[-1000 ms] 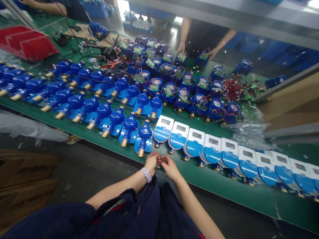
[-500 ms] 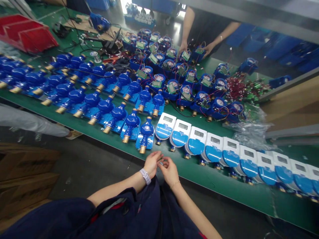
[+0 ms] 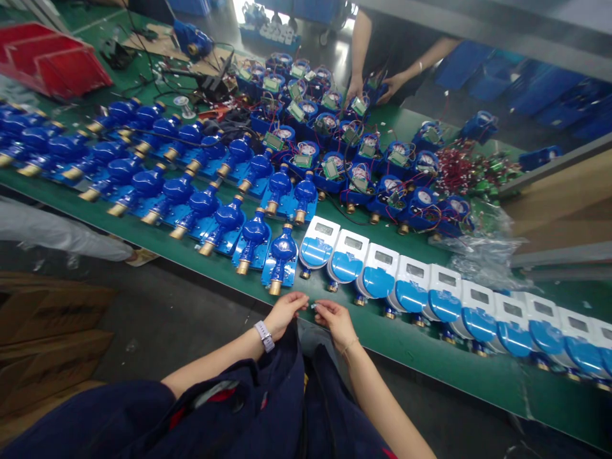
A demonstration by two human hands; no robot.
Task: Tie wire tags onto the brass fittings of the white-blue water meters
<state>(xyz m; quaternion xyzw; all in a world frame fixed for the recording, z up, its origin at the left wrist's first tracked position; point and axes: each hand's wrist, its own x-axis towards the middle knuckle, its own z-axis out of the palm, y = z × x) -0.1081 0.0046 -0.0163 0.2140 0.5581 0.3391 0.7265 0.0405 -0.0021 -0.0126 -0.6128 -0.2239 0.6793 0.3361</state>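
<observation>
Small pale component [image 3: 313, 306], too small to identify, pinched in the closed fingertips of the right hand [image 3: 337, 323] above the near edge of a green workbench [image 3: 430, 363]. Left hand [image 3: 284, 312], wearing a white wristband [image 3: 264, 336], curled just beside it; any grip cannot be determined. At 12 o'clock, blue water meters [image 3: 283, 255] with brass ends; at 2 o'clock, white-covered water meters [image 3: 347, 255] in a row. Far across the bench at 1 o'clock, a co-worker's hand [image 3: 393, 83] rests among wired meters [image 3: 329, 169].
</observation>
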